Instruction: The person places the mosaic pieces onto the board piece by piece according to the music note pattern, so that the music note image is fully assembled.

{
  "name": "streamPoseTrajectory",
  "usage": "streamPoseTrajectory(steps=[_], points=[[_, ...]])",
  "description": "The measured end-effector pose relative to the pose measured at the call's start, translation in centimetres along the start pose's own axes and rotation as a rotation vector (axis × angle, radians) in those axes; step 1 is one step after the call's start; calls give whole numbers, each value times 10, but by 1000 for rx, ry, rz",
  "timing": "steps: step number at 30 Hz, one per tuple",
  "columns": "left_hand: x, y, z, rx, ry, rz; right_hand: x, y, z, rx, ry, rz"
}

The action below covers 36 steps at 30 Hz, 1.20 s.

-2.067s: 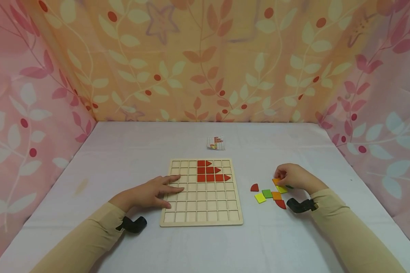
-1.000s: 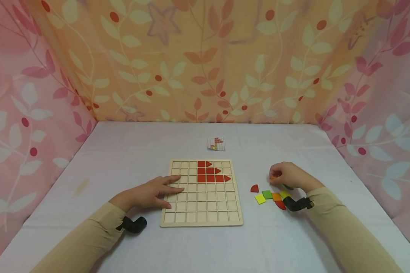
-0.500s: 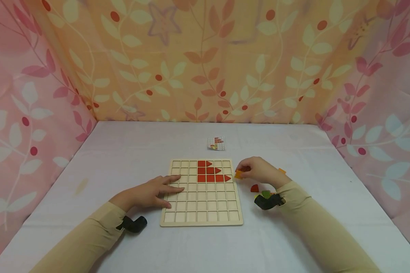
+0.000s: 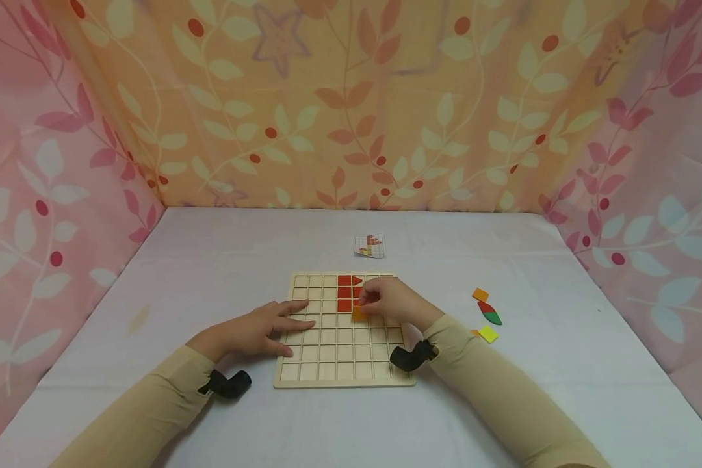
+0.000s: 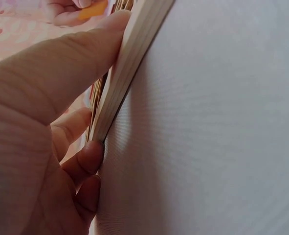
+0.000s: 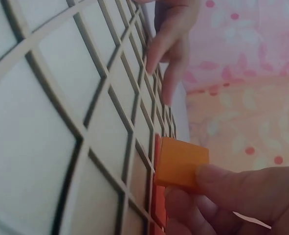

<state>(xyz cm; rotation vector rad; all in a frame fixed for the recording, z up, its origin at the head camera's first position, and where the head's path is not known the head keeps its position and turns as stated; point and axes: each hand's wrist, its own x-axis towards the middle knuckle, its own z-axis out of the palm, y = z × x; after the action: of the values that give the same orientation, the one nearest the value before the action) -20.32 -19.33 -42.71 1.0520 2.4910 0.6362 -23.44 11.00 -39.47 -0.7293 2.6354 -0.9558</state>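
A wooden grid board [image 4: 345,384] lies on the table, with red square and pointed tiles [image 4: 344,292] set in its upper cells. My right hand [image 4: 396,304] pinches an orange square tile [image 4: 359,314] between thumb and fingers, just below the red tiles. In the right wrist view the orange tile [image 6: 181,164] is tilted, and I cannot tell whether it touches the board. My left hand [image 4: 257,331] rests on the board's left edge with its fingers spread. The right hand covers some of the red tiles.
To the right lie a loose orange tile [image 4: 480,295], a red-and-green pair of curved pieces [image 4: 491,317] and a yellow tile [image 4: 488,334]. The right forearm hides other loose pieces. A small printed card [image 4: 370,246] sits beyond the board.
My right hand has picked up the orange tile from the loose pieces and carried it left over the board. The left hand has stayed in place.
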Motion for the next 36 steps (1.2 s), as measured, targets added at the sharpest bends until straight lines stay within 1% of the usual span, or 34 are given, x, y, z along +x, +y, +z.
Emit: streamPoseTrajectory(steps=[3, 9, 14, 19, 26, 33, 36], points=[[0, 0, 0, 2, -3, 6, 4, -4, 7, -15, -12, -12], [0, 1, -1, 2, -3, 7, 10, -9, 15, -34, -36, -7], [0, 1, -1, 9, -4, 3, 14, -12, 21, -52, -17, -19], [0, 0, 0, 8, 0, 11, 15, -14, 22, -62, -20, -29], [0, 0, -1, 8, 3, 25, 17, -11, 24, -93, -39, -15], [0, 0, -1, 8, 5, 27, 15, -14, 24, -143, -52, -48], [0, -1, -1, 9, 6, 32, 14, -17, 22, -149, -64, -63]])
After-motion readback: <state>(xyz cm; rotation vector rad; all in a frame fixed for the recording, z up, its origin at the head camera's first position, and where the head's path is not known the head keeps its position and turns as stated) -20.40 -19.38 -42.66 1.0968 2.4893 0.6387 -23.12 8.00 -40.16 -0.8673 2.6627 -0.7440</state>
